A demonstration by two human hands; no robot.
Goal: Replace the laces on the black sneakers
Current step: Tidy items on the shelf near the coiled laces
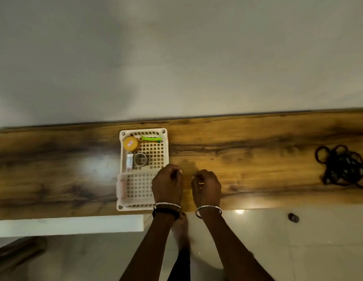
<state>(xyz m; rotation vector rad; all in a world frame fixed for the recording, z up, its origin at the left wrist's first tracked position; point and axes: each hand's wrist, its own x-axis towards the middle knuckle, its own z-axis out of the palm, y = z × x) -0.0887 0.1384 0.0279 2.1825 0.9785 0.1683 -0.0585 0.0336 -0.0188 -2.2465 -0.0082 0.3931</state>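
No black sneakers are in view. A tangled bundle of dark lace (341, 167) lies on the wooden tabletop (257, 159) at the far right, well away from both hands. My left hand (167, 185) hovers over the right edge of a white basket, fingers curled inward. My right hand (206, 187) is just beside it over the bare wood near the table's front edge, fingers also curled. I see nothing held in either hand. Both wrists wear bangles.
The white plastic basket (143, 131) holds a yellow round tin (131, 143), a green clip (151, 139), a small metal ring (140, 159) and a white box (130, 161). A grey wall rises behind the table. Tiled floor (298, 250) and my foot (181, 228) show below.
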